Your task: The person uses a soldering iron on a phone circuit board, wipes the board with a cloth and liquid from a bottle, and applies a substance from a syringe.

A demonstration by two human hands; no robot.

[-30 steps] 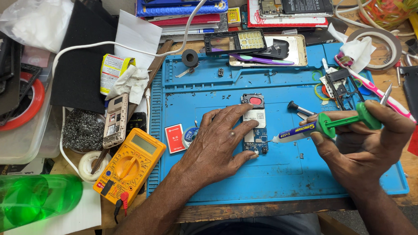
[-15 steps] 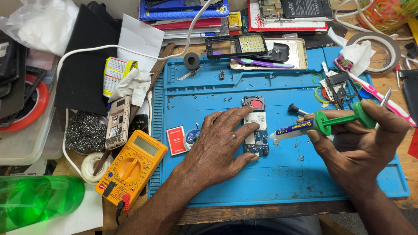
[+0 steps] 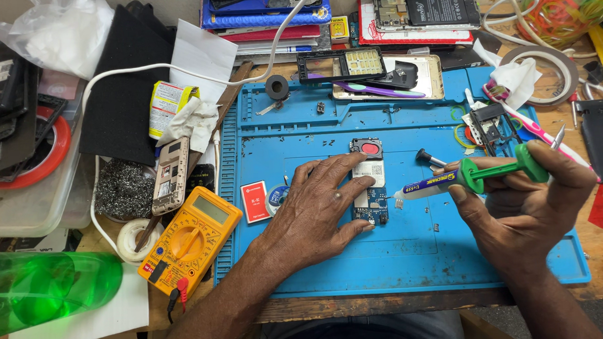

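A blue silicone work mat (image 3: 400, 253) is spread over the wooden bench, and near its middle a small phone circuit board (image 3: 369, 183) is laid flat, its long axis running away from the person, with a black camera module carrying a red disc at the far end and a blue section at the near end. The board is pinned by the left hand (image 3: 317, 213), which is laid palm down with the fingers fanned toward the right; the fingertips are pressed on the board's left edge and the thumb is set at its near corner, so nothing is enclosed, only held down. A flux syringe (image 3: 471, 175) with a green plunger is gripped in the right hand (image 3: 526, 200), whose fingers are curled closed around the barrel while the thumb is set behind the plunger's round end. The syringe is held nearly level, its long axis running left to right, and its tip is pointed left, just beside the board's right edge. The right wrist is raised above the mat. A yellow multimeter (image 3: 193, 238) is lying off the mat's left edge.
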